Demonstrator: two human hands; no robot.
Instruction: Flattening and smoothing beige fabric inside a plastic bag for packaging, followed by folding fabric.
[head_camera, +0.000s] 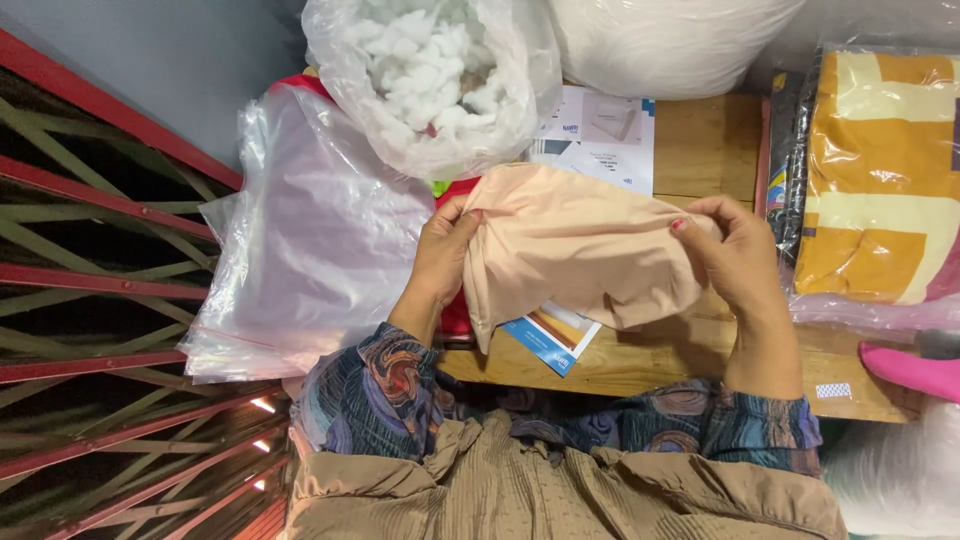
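Both my hands hold a peach-coloured fabric cover (570, 245) above a wooden table (700, 140). My left hand (443, 255) pinches the cover's left edge with thumb and fingers. My right hand (735, 255) grips the right end, fingers curled over the cloth. The cover hangs slack and looks mostly unfilled. Just beyond it sits an open clear plastic bag of white fluffy stuffing (430, 70).
A stack of clear plastic bags (310, 240) lies at the left. Printed paper sheets (600, 135) and a blue-edged leaflet (550, 340) lie under the cover. A wrapped orange and cream patterned textile (880, 170) sits right. A red metal grille (100, 300) runs along the left.
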